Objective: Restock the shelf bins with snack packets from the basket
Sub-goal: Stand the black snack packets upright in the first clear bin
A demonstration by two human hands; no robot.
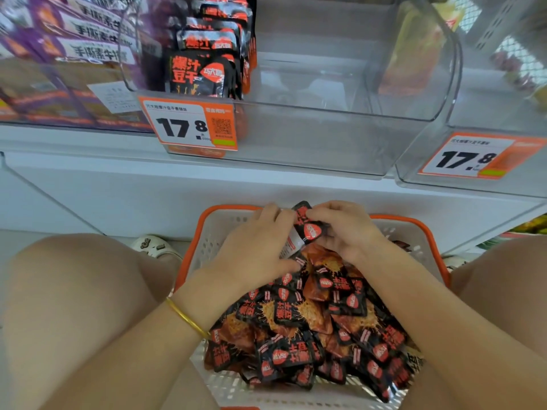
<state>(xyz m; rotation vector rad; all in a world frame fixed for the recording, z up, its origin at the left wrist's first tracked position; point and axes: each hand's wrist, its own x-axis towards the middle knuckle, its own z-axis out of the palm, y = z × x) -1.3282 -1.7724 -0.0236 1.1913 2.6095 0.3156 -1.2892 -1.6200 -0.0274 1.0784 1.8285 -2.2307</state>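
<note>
A white basket with an orange rim (204, 232) sits between my knees, heaped with several black-and-red snack packets (305, 321). Above the pile, my left hand (254, 250) and my right hand (346, 229) together grip a small stack of packets (309, 229) at the basket's far side. On the shelf above stands a clear bin (310, 137) with a row of the same packets standing upright (201, 75) along its left side; the rest of that bin holds nothing.
A 17.8 price tag (189, 125) hangs on the bin's front. Another clear bin (473, 161) with a like tag stands at the right. Purple packets (74, 39) fill the left bin. A white shelf edge (207, 187) runs above the basket.
</note>
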